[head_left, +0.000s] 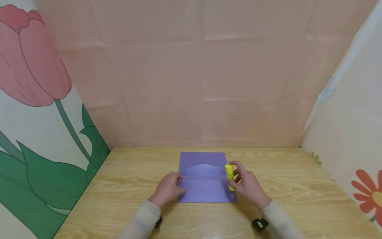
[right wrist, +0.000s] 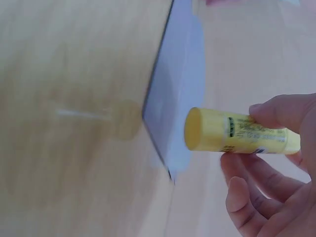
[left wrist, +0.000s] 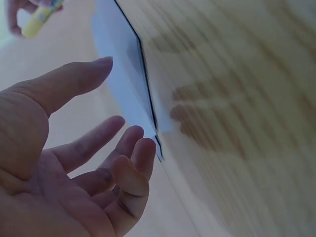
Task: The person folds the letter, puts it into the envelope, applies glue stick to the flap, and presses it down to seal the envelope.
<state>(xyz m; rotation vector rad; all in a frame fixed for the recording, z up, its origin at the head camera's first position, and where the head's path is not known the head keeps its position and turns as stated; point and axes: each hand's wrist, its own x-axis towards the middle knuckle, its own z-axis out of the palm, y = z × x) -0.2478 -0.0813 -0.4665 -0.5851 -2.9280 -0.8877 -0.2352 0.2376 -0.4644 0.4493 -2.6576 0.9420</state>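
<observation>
A yellow glue stick (head_left: 229, 176) is pinched between the thumb and fingers of my right hand (head_left: 249, 186), tilted slightly over the right edge of a purple sheet (head_left: 206, 192). In the right wrist view the glue stick (right wrist: 232, 131) shows dark print on its side. The purple sheet lies on the table with a crease across it and a paler, pointed shape (head_left: 204, 170) near its middle. At the sheet's left edge is my left hand (head_left: 167, 188), its fingers relaxed and holding nothing. Whether its fingertips touch the paper I cannot tell.
The wood-grain table (head_left: 128, 189) runs back to a wall covered in creased pinkish sheeting (head_left: 203, 73). Side walls carry a large tulip picture (head_left: 38, 59) on the left and a red flower (head_left: 367, 192) on the right. Each wrist wears a black device (head_left: 259, 224).
</observation>
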